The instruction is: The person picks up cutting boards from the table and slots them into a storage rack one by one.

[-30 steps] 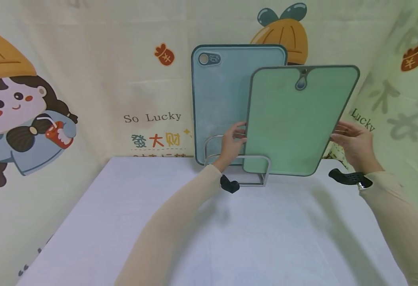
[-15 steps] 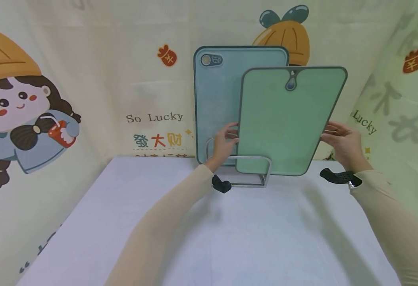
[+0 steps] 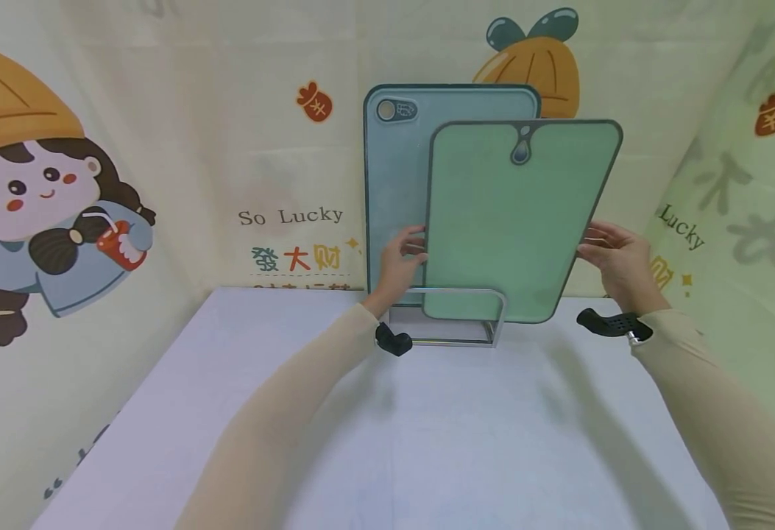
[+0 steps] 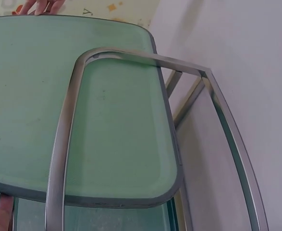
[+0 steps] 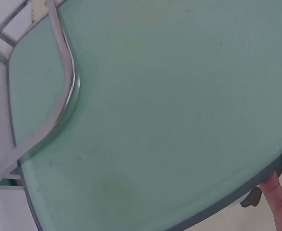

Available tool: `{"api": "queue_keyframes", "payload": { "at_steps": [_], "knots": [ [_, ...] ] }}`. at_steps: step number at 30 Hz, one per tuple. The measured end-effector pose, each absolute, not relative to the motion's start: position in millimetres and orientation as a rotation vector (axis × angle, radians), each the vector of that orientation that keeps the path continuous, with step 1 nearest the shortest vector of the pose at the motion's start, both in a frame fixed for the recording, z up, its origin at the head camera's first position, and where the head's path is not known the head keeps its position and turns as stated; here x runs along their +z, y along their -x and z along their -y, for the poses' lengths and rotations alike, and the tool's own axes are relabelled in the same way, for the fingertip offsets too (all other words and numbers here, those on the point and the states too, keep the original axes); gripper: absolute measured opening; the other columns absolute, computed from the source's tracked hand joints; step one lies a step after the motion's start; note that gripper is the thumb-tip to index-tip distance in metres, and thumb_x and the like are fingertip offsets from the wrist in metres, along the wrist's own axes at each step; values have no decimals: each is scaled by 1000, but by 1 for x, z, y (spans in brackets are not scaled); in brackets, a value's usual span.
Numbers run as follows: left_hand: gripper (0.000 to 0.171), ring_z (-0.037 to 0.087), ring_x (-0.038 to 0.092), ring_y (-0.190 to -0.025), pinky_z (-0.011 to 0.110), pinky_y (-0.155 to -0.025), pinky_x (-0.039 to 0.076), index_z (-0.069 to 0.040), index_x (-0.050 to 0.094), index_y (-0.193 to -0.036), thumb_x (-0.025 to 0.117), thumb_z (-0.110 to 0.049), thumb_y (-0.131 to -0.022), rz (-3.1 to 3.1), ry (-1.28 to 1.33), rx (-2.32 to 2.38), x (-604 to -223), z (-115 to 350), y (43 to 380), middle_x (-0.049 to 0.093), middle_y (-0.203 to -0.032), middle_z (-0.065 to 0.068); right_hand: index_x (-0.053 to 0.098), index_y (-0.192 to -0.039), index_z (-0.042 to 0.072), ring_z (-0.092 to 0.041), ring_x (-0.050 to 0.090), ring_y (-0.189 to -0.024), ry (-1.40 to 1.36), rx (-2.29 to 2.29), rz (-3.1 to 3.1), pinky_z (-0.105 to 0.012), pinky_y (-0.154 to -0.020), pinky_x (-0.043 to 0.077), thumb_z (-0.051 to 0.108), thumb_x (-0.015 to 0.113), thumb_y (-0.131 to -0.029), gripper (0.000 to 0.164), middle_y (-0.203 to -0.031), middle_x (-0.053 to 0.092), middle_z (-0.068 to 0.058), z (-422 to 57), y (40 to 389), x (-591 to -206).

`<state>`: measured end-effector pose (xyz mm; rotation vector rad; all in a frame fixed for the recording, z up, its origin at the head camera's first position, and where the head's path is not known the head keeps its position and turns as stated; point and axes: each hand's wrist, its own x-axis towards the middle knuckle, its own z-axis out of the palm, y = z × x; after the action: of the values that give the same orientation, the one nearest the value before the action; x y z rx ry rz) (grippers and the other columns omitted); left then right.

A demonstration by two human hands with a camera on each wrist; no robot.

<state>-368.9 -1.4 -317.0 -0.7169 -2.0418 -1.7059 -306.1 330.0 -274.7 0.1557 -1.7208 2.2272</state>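
A green cutting board (image 3: 506,221) with a grey rim stands nearly upright, gripped by its two side edges. My left hand (image 3: 399,265) holds the left edge, and my right hand (image 3: 619,261) pinches the right edge between thumb and fingers. The lower part of the board is behind the front loop of a metal rack (image 4: 59,159), seen close in the left wrist view. Behind it, a larger blue cutting board (image 3: 397,177) stands upright in the same rack. The green board covers much of the blue one.
The rack and boards stand at the back of a table (image 3: 427,442) with a white cover. A printed cloth (image 3: 261,110) with cartoon figures hangs close behind and along the sides. Dark straps (image 3: 615,324) are on both wrists.
Both hands have moved left with the green board, so it overlaps more of the blue board and sits further behind the rack's front loop. The rack stays in place.
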Motion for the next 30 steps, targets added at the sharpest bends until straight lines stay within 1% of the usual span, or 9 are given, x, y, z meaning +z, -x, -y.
{"api": "queue_keyframes", "payload": {
  "at_steps": [8,13,18,24,30],
  "knots": [
    [42,32,62,-97,33,-81,55,-1,56,-124,62,9,-83,2055,676,-1732,-313,15,367,62,-107,22,71,-105,11,-10,63,-81,-145,2182,1777,-18,-70,56,-8,60,-85,30,-90,68,4,-317,311,-275],
    [42,32,63,-95,34,-84,55,0,56,-123,63,8,-83,2076,676,-1690,-309,24,365,63,-106,22,71,-104,11,-10,63,-80,-165,2186,1758,-18,-70,56,-10,59,-85,31,-89,68,4,-311,315,-276],
    [43,33,64,-94,33,-80,56,1,55,-124,63,9,-82,2079,687,-1677,-307,30,363,63,-106,24,71,-104,13,-9,62,-81,-142,2175,1776,-17,-70,56,-9,58,-86,32,-89,68,5,-306,316,-274],
    [42,34,63,-95,30,-76,57,-1,56,-125,62,8,-84,2102,652,-1690,-306,36,364,62,-108,23,72,-103,14,-9,63,-79,-128,2175,1792,-18,-70,56,-9,58,-85,32,-88,67,5,-300,319,-272],
    [45,37,61,-99,36,-81,56,1,54,-127,62,9,-83,2102,655,-1718,-306,44,368,60,-111,25,73,-102,15,-8,62,-78,-116,2148,1812,-18,-70,56,-9,60,-84,32,-86,67,6,-294,321,-272]
  ]
}}
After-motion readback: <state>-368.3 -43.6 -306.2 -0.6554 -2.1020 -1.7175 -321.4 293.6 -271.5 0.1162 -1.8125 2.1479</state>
